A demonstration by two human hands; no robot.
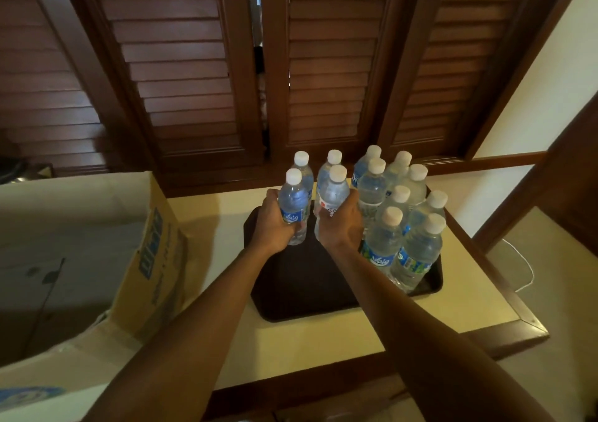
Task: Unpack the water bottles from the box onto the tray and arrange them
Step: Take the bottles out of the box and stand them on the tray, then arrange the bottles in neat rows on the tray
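A dark tray [301, 292] lies on the cream table top. Several clear water bottles with white caps and blue labels stand bunched on its right half [417, 253]. My left hand [273, 224] grips one bottle [293, 204] upright over the tray's far left part. My right hand [339, 227] grips another bottle [333, 195] just beside it. Two more bottles [302, 165] stand right behind the held ones at the tray's far edge. The open cardboard box [106, 246] stands at the left; its inside is not visible.
Brown louvered doors [181, 65] rise directly behind the table. The table [453, 311] has a dark wooden rim, with its right corner close to the tray. A white cord [526, 269] hangs over the floor to the right.
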